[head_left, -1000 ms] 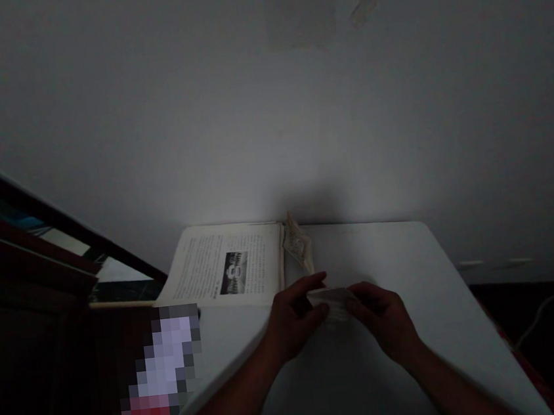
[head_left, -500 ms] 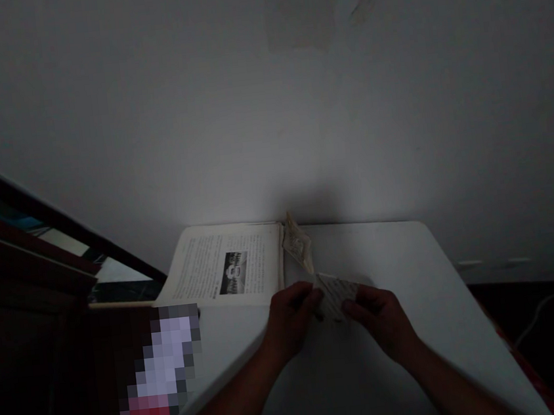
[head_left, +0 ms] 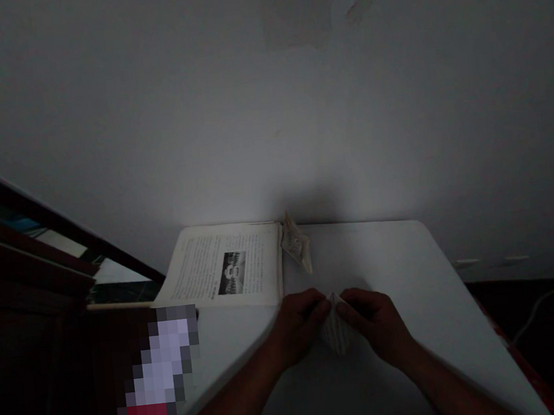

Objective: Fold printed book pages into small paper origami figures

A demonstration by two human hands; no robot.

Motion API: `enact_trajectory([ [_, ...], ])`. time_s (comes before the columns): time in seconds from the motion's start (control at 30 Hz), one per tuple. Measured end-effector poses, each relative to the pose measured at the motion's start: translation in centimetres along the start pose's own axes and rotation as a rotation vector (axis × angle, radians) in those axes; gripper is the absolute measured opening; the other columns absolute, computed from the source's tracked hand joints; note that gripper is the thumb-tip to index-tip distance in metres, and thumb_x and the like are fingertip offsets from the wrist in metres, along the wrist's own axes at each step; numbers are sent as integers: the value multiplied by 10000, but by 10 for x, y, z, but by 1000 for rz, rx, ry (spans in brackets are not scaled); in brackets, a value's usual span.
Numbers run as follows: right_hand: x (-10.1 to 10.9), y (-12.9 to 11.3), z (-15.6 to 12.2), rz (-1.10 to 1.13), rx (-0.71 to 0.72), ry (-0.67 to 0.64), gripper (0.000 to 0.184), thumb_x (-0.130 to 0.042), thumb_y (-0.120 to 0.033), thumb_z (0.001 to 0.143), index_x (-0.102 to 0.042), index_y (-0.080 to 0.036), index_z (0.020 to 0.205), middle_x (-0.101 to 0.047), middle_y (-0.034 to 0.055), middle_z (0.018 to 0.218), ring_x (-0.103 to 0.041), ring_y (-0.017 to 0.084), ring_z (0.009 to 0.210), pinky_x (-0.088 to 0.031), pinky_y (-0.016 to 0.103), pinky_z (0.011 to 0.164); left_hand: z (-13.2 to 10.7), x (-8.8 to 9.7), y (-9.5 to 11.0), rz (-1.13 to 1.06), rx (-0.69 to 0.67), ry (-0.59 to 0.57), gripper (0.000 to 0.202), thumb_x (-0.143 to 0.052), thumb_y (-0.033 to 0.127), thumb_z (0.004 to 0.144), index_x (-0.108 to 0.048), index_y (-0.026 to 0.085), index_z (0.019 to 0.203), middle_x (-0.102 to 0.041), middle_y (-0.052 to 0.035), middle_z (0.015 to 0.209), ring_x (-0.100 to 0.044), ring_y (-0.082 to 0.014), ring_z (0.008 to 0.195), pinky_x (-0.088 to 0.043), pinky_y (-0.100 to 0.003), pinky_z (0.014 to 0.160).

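A small folded piece of printed paper (head_left: 337, 334) is pinched between my two hands over the table. My left hand (head_left: 303, 323) grips its upper left edge with thumb and fingers. On the other side, my right hand (head_left: 378, 319) pinches the upper right edge. The paper hangs in a pointed shape with a crease down its middle. Just beyond my hands, a folded paper boat (head_left: 297, 244) made of printed paper rests beside the open book (head_left: 261, 295).
The white table (head_left: 385, 249) stands against a grey wall (head_left: 197, 110). A pixelated pale object (head_left: 151, 379) lies at the table's left edge. Dark wooden furniture (head_left: 23, 287) is at the far left. A thin cable (head_left: 538, 312) runs past the right side.
My hands have drawn closer together and slightly lower. The paper has turned from a slanted flat piece to a creased shape with its point down. The boat and book have stayed put.
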State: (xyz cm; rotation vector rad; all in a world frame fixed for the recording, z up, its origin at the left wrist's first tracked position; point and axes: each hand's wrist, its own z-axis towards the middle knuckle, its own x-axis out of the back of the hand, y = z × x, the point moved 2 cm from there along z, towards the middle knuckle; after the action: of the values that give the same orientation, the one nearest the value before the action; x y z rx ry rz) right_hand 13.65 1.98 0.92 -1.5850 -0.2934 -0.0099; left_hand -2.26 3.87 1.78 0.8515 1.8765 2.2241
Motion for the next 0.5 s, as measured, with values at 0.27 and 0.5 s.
enact_trajectory([
  [0.27, -3, -1, -1, 30, -39, 5, 180, -584, -353, 789, -646, -190, 743, -573, -15, 616, -523, 119, 566, -408, 208, 512, -1, -5, -3, 136, 31, 31, 328, -359, 360, 914, -498, 158, 696, -465, 32, 598, -444, -95, 552, -299, -206, 535],
  [0.5, -8, 3, -9, 186, -133, 48, 277, -547, -439, 808, -523, -193, 684, -424, -63, 508, -385, 64, 390, -311, 172, 345, 1, -10, 6, 90, 56, 79, 319, -400, 346, 900, -537, 149, 690, -504, 26, 597, -462, -94, 564, -313, -191, 532],
])
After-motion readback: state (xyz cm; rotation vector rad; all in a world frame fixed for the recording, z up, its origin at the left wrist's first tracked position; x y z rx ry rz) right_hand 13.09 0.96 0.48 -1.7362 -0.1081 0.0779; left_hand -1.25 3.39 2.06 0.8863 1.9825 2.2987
